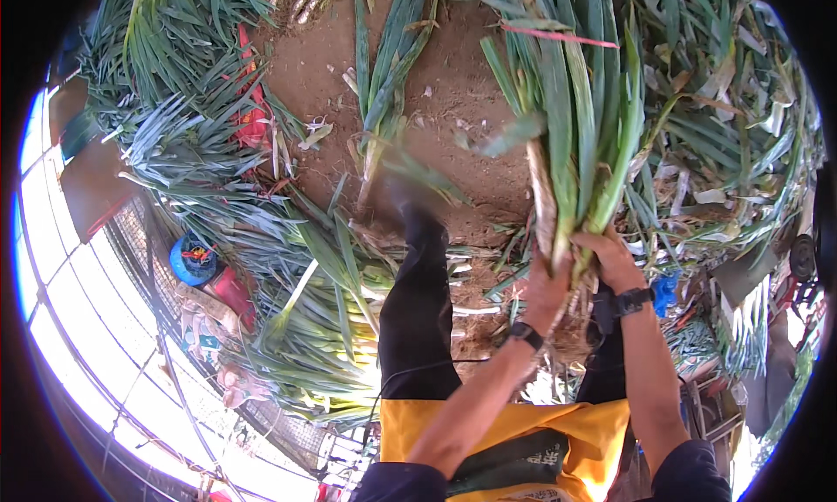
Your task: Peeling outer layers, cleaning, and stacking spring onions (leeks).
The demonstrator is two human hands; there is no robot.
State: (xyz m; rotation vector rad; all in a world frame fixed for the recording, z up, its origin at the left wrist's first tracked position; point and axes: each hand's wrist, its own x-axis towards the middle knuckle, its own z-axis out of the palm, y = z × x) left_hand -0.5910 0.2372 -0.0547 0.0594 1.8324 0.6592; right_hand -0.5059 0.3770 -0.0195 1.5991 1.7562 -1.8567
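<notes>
A large bunch of long green onions (582, 142) extends away from me, its green leaves up the picture and its pale stems and roots towards my body. My left hand (546, 291) is wrapped around the lower white stems. Beside it, my right hand (609, 256) grips stems on the bunch's right side, thumb laid over them. A thin red tie (562, 36) crosses the leaves near the top of the picture. Dry, peeling outer skin hangs along the bunch's left side. The roots below my hands are partly hidden by my fingers and wrists.
Cut leaves and peelings (719, 142) are heaped on the right. Piles of green onions (189, 129) line the left, by a blue round bundle (193, 258). A smaller bunch (386, 90) lies on the bare soil (314, 64) ahead. My dark-clothed leg (418, 306) extends forward.
</notes>
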